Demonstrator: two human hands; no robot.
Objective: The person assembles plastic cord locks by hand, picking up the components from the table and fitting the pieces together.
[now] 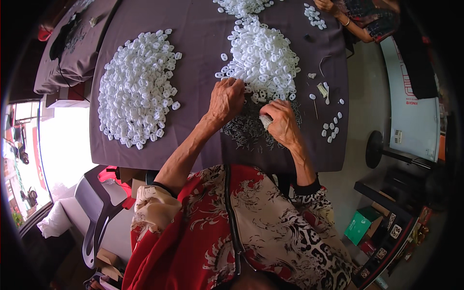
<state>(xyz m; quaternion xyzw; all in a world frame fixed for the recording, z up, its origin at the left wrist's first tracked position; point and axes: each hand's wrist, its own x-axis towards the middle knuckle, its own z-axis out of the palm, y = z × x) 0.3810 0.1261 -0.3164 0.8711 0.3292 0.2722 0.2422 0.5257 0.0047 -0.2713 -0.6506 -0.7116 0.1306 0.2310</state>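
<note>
A heap of small white oval plastic pieces with holes [265, 55] lies in front of me on the dark cloth. At its near left edge my left hand [226, 100] is closed, fingers curled down and tips hidden. My right hand [282, 124] is closed too, above a spread of small dark screw-like pins [246, 130] at the heap's near side. A pale wrapping [266, 121] shows at its thumb. Whatever either hand pinches is too small or hidden to make out. To the left lies a second large heap of white pieces [137, 89].
The table [198, 145] has a brownish-purple cloth. Several loose white pieces [331, 130], a thin stick [316, 109] and scraps [323, 90] lie at its right. Another person's hand [327, 6] is at the far right, by more pieces. A grey plastic chair [99, 203] stands left.
</note>
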